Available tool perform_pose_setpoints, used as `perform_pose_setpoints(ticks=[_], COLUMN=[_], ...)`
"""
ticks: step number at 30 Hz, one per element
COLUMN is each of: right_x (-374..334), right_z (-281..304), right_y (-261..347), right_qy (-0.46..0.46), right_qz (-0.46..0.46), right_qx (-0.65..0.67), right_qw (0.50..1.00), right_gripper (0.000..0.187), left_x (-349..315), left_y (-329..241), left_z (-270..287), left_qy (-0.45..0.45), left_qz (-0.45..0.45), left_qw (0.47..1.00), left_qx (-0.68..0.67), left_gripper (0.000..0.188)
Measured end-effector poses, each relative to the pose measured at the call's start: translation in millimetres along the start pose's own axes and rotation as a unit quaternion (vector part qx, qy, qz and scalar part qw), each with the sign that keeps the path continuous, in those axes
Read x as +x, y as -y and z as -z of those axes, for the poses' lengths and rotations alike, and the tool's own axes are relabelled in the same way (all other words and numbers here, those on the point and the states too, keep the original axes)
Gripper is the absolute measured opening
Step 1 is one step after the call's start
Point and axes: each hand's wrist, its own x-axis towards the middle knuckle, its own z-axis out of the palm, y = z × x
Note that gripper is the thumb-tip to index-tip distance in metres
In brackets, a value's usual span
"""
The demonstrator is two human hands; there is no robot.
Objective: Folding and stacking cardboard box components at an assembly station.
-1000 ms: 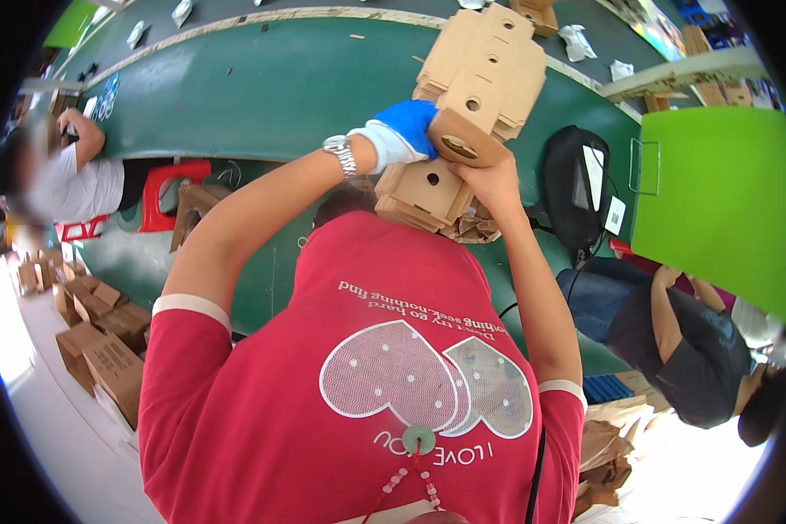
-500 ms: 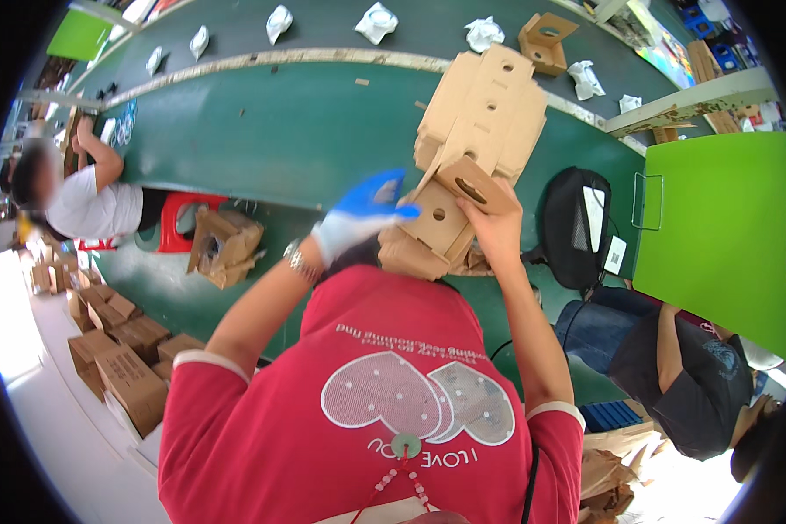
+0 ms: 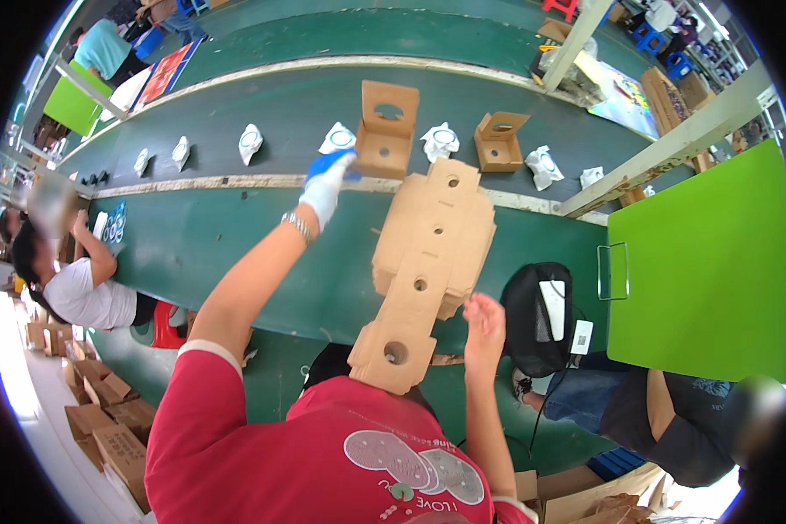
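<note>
My left hand (image 3: 325,190), in a white glove with blue fingers, reaches out over the belt edge with its fingers stretched. Just right of its fingertips stands an open brown cardboard box (image 3: 384,150) with a round hole in its raised lid; whether they touch I cannot tell. My bare right hand (image 3: 484,332) hovers beside the stack of flat cardboard box blanks (image 3: 428,253), fingers loosely bent and apart, nothing visible in them. The stack lies on the green table, its near end close to my body, with round holes in the top blank.
Several white-wrapped items (image 3: 251,145) line the dark belt (image 3: 210,157), with a smaller open box (image 3: 500,144) among them. Right of the stack are a black bag (image 3: 533,336) and a green panel (image 3: 703,271). One person sits far left, another at right.
The box that was between both hands now stands on the belt. My left hand has moved forward to it, and my right hand has come away. The view has shifted, showing more of the belt.
</note>
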Motion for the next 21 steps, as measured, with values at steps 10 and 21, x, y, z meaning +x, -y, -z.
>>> perform_pose_setpoints(ticks=[10, 21], right_x=[-42.9, -92.1], right_z=[-6.7, -21.3], right_y=[-41.2, -53.6], right_qy=[0.013, 0.147], right_qz=[0.064, 0.044], right_qx=[-0.273, -0.321], right_qw=[0.96, 0.934], right_gripper=[0.083, 0.081], left_x=[-18.5, -289.8], left_y=[22.2, 158.7], left_z=[2.7, 20.3], left_qy=[0.035, 0.104], left_qz=[-0.178, 0.055], left_qw=[0.952, 0.953], left_qx=[0.245, 0.28], left_gripper=[0.057, 0.092])
